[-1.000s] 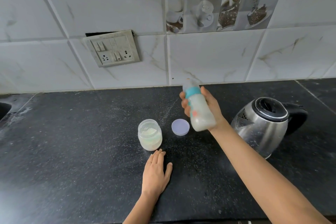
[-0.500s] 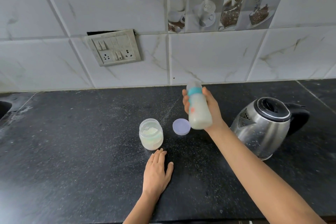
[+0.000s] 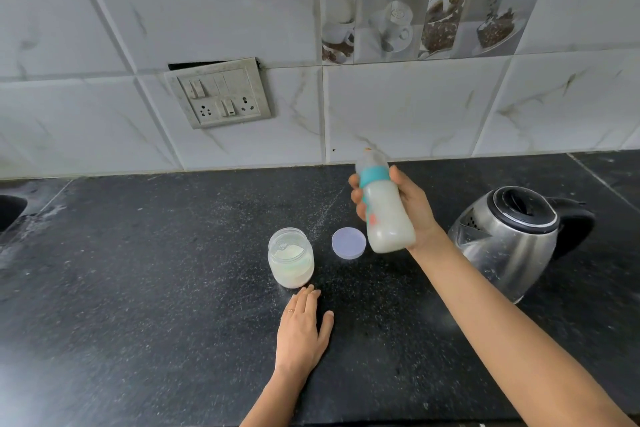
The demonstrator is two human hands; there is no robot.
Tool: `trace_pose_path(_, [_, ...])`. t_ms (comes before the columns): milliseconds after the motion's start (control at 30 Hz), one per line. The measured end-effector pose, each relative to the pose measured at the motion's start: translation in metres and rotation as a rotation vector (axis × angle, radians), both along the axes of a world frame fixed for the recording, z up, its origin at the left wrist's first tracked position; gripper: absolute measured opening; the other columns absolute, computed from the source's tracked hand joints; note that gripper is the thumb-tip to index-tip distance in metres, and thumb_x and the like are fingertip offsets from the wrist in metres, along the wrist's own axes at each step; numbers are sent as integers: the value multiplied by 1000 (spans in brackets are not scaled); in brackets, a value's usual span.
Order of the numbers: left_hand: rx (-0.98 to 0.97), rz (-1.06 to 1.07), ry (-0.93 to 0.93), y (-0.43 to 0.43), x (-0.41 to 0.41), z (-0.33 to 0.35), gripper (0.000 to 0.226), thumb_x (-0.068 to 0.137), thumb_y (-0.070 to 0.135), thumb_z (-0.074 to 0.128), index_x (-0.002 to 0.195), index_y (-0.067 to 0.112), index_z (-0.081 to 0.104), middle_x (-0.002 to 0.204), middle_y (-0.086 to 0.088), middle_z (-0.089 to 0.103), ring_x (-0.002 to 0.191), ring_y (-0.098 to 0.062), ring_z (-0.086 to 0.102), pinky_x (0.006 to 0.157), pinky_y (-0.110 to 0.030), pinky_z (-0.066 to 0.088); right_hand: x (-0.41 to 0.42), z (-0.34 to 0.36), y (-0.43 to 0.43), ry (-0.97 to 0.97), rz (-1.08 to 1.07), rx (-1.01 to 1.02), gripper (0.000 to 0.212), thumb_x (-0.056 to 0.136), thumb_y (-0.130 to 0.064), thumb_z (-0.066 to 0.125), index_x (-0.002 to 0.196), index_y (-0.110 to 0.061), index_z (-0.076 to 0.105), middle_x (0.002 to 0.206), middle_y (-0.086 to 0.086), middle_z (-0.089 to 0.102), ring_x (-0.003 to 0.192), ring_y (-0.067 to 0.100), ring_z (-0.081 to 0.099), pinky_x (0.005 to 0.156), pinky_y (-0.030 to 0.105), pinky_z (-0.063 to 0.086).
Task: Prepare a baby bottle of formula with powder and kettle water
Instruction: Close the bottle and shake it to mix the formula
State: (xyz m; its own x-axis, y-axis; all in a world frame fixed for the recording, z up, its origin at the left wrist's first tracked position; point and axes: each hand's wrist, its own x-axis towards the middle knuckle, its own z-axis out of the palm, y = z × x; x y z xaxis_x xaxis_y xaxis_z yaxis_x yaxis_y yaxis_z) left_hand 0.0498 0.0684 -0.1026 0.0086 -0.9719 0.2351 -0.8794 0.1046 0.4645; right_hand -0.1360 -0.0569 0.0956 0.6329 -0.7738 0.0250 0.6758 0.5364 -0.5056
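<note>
**Bottle held up in right hand, left hand flat on counter**

Right hand (image 3: 412, 208) is wrapped around the bottle (image 3: 386, 215), gripping its body from behind, fingers curled round the left side, thumb near the teal collar. Bottle is lifted clear of the counter (image 3: 138, 288), tilted with its top leaning toward the wall and slightly left. It holds milky white liquid, cloudy most of the way up. Teal ring sits near the top with a pale cap or teat above it; detail there is blurry.

Left hand (image 3: 301, 333) lies palm down on the counter, fingers together and extended, holding nothing. Fingertips are just short of the jar (image 3: 291, 256); touching or not, cannot tell.

Jar stands upright, open, with white powder inside. Its lid (image 3: 348, 242) lies flat on the counter just to the right of it, apart from the jar, under the bottle's lower left edge as seen from here.

Kettle (image 3: 512, 239), steel with a black lid and handle, stands on the counter to the right of the right forearm, spout pointing left toward the bottle, handle on the far right. Lid looks closed.

Counter is dark speckled stone, dusted with pale specks around the jar and lid. Behind it, a white marble-look tiled wall with a switch plate (image 3: 220, 94) up left and a strip of printed cup tiles (image 3: 415, 10) up right. A sink edge (image 3: 10, 215) shows at far left.
</note>
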Motion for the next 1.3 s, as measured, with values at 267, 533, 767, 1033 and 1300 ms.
trace_pose_path(267, [8, 2, -3, 0, 0, -1, 44, 92, 40, 52, 128, 14, 54, 138, -1, 52, 132, -17, 42, 113, -30, 27, 7, 8, 2, -79, -43, 99, 44, 79, -30, 66, 115, -6, 59, 104, 11, 61, 79, 24, 66, 62, 33, 57])
trace_pose_path(533, [14, 3, 1, 0, 0, 1, 44, 93, 39, 52, 128, 14, 54, 139, -2, 51, 132, -18, 42, 112, -29, 27, 9, 9, 0, 49, -192, 181, 44, 88, -52, 55, 105, -12, 61, 93, 10, 63, 76, 22, 65, 61, 31, 57])
trace_pose_path(767, [18, -5, 4, 0, 0, 1, 44, 93, 39, 51, 128, 14, 53, 139, -1, 51, 133, -17, 40, 114, -30, 27, 12, 8, 3, 129, -336, 210, 56, 72, -45, 68, 120, -25, 47, 114, 3, 51, 78, 17, 65, 55, 27, 57])
trace_pose_path(1033, [27, -1, 8, 0, -1, 3, 43, 93, 38, 51, 128, 14, 53, 139, -1, 50, 133, -16, 40, 114, -31, 26, 4, 3, 2, 453, -476, -199, 58, 83, -29, 68, 135, -36, 43, 100, 6, 66, 78, 15, 63, 60, 29, 53])
trace_pose_path(1300, [34, -3, 12, 1, -2, 5, 42, 93, 37, 52, 128, 14, 53, 139, -1, 51, 132, -17, 41, 113, -32, 28, 1, 0, 2, 76, -403, 218, 29, 89, -44, 60, 91, -15, 65, 83, 10, 64, 72, 18, 61, 61, 29, 57])
